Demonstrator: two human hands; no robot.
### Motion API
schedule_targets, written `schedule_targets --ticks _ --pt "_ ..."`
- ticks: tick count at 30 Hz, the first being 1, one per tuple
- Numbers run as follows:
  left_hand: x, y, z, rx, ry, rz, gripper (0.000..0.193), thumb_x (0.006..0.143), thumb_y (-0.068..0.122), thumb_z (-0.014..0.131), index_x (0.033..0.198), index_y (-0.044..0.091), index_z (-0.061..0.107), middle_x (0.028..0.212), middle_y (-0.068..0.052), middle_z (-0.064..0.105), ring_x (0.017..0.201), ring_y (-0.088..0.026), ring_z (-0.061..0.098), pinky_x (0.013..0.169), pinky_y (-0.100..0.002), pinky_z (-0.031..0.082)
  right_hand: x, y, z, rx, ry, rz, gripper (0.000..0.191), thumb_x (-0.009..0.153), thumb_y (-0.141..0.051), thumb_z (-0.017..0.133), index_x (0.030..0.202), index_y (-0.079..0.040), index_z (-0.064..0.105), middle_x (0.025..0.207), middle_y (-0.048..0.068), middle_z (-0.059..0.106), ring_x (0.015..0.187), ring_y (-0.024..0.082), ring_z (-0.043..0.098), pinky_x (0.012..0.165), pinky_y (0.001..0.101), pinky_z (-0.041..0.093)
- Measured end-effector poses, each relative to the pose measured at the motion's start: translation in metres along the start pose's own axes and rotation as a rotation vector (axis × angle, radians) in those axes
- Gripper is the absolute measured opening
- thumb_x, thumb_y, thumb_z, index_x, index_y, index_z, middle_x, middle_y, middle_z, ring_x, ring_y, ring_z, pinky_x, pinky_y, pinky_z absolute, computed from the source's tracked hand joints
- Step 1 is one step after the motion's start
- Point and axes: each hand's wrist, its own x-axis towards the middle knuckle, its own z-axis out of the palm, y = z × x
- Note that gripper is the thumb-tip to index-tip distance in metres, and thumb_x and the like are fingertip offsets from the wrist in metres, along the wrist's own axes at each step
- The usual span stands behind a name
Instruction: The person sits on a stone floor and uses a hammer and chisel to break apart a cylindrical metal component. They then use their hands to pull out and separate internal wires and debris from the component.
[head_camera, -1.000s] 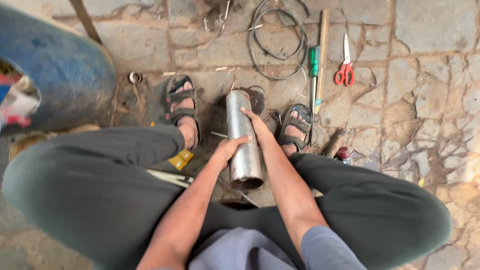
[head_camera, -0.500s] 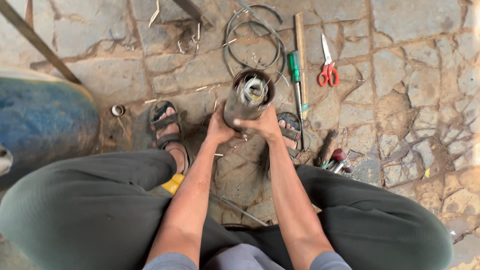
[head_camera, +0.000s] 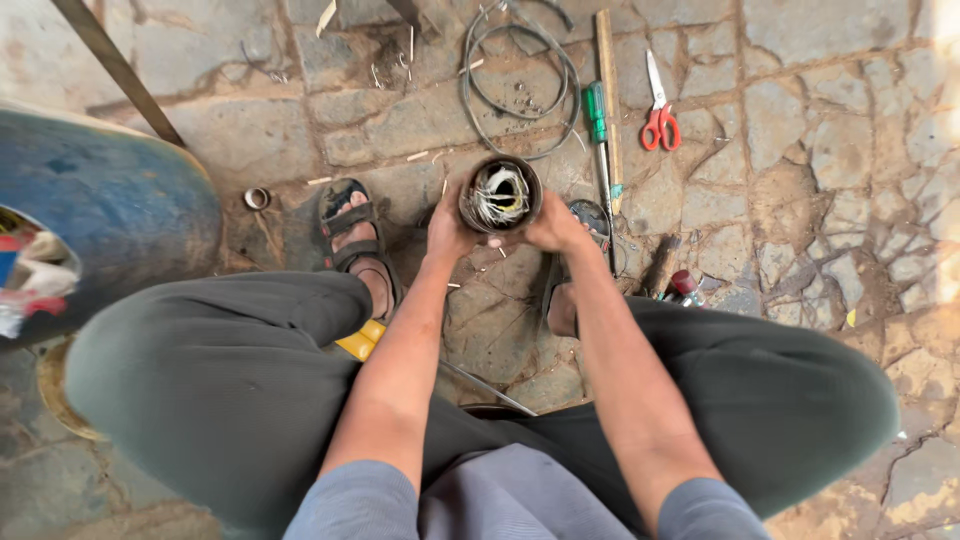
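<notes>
The metal cylinder (head_camera: 500, 195) stands on end between the two sandalled feet, its long axis pointing almost straight up at the camera, so its open mouth shows a tangle of pale wire windings inside; the left hand (head_camera: 447, 232) clasps its left wall and the right hand (head_camera: 553, 225) its right wall, fingers curled around it from opposite sides, both equally near. Counted around the cylinder: one green-handled screwdriver (head_camera: 598, 125) just to its right; one wooden stick (head_camera: 608, 90) alongside that; one pair of red-handled scissors (head_camera: 658, 112) farther right; one loop of grey wire (head_camera: 520, 80) beyond it; one small metal ring (head_camera: 257, 198) well to its left; one blue drum (head_camera: 95, 230) farther left.
</notes>
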Motion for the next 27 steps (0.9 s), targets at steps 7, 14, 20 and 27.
schedule_targets --ticks 7,14,20,27 --pt "-0.001 -0.004 -0.02 -0.192 0.004 -0.177 0.074 0.073 -0.007 0.066 0.144 0.009 0.049 0.129 -0.01 0.067 0.112 -0.029 0.065 0.097 -0.039 0.053 -0.035 -0.007 -0.005 -0.501 0.022 0.159 0.088 0.069 -0.058 0.091 0.122 0.006 0.062 0.119 0.02 0.07 0.109 0.032 0.068 0.099 0.0412 0.054" --pt "0.031 0.089 -0.113 -0.3 0.255 0.014 0.042 0.086 -0.005 0.064 0.127 0.005 0.062 0.118 -0.006 0.073 0.105 -0.014 0.07 0.09 -0.028 0.059 -0.081 -0.056 -0.081 -0.889 -0.138 -0.059 0.049 0.081 -0.031 0.075 0.125 -0.011 0.068 0.103 0.017 0.075 0.092 0.039 0.071 0.081 0.0485 0.055" --pt "0.027 0.172 -0.197 -0.166 -0.141 0.501 0.022 0.096 -0.001 0.069 0.118 0.002 0.067 0.105 -0.005 0.076 0.093 -0.012 0.072 0.084 -0.029 0.06 -0.061 -0.107 -0.058 -0.781 0.043 -0.149 0.03 0.087 -0.037 0.074 0.106 -0.014 0.081 0.09 0.017 0.076 0.086 0.034 0.073 0.082 0.0461 0.056" --pt "-0.01 0.178 -0.202 0.101 -0.188 0.303 0.026 0.085 0.01 0.077 0.11 0.006 0.071 0.093 -0.006 0.076 0.077 -0.017 0.073 0.07 -0.033 0.058 -0.036 -0.11 -0.03 -0.826 0.118 0.097 0.046 0.08 -0.057 0.079 0.09 -0.012 0.082 0.082 0.019 0.073 0.08 0.037 0.071 0.076 0.0472 0.057"
